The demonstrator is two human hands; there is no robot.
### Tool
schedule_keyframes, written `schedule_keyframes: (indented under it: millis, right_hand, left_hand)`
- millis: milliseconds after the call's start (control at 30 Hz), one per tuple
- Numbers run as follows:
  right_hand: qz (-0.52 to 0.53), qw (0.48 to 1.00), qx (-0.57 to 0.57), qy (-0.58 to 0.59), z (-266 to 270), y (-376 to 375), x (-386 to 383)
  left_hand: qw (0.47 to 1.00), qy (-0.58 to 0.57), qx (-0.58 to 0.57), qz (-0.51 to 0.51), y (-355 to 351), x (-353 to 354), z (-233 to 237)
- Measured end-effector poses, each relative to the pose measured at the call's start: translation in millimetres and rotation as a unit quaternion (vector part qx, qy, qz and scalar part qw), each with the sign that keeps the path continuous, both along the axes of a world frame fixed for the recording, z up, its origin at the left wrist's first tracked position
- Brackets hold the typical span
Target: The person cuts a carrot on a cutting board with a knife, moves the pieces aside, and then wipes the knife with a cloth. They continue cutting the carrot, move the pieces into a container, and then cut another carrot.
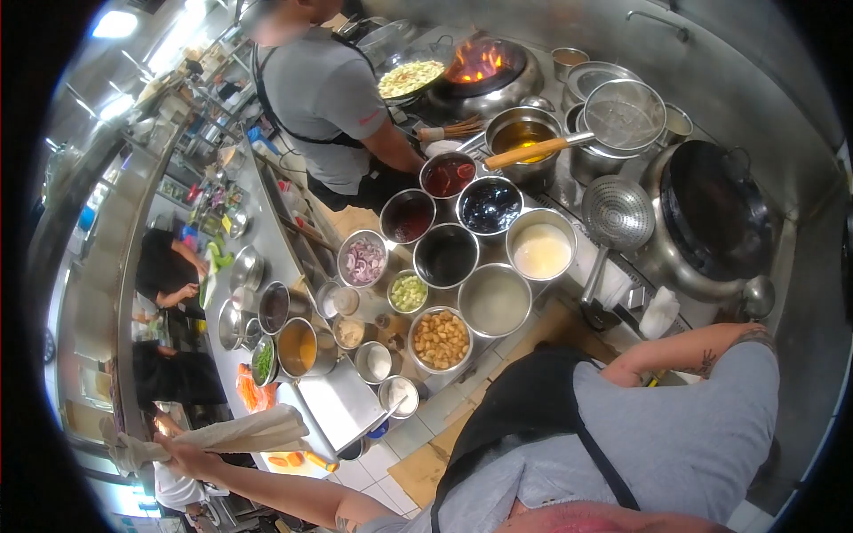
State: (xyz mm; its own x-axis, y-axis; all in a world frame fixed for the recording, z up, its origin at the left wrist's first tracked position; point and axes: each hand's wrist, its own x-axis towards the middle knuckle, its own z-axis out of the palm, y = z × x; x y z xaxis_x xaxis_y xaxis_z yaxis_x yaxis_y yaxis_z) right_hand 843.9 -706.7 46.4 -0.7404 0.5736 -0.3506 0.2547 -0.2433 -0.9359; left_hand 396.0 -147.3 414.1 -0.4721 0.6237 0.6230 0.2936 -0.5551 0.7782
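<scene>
At the lower left, my left arm is stretched out, and my left hand is closed around an off-white cloth. The cloth spreads out on both sides of the fist, above the edge of a cutting board with pieces of carrot. My right arm is bent back toward my waist at the right. Only part of my right hand shows beside the black apron; its fingers are hidden. The ladle and a crumpled white cloth lie near that elbow.
Metal pots of sauces, liquids, sliced onion and fried cubes crowd the middle. A dark wok and a perforated skimmer are at right. A co-worker stands by a flaming burner. Other people work at left.
</scene>
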Motion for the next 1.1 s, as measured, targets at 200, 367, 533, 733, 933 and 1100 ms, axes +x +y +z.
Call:
schedule_keyframes:
  millis: [200,367,533,733,933,1100]
  right_hand:
    - [0.014,1.0,0.013,-0.009,4,2,3]
    - [0.014,0.999,0.052,0.002,-10,-2,0]
    - [0.021,0.999,0.04,-0.015,2,3,2]
    - [0.031,0.997,0.062,-0.017,-3,5,1]
    - [0.051,0.996,0.078,-0.015,-4,6,0]
    - [0.049,0.997,0.048,-0.036,11,10,1]
  left_hand:
    - [0.999,0.007,-0.021,0.025,-6,7,3]
    - [0.999,0.002,0.021,0.027,0,6,-1]
    - [1.0,-0.005,-0.004,0.005,-1,5,1]
    - [0.999,0.012,-0.005,0.03,-2,6,3]
    - [0.997,0.018,-0.021,0.066,-6,14,5]
    - [0.997,0.041,-0.004,0.063,0,6,2]
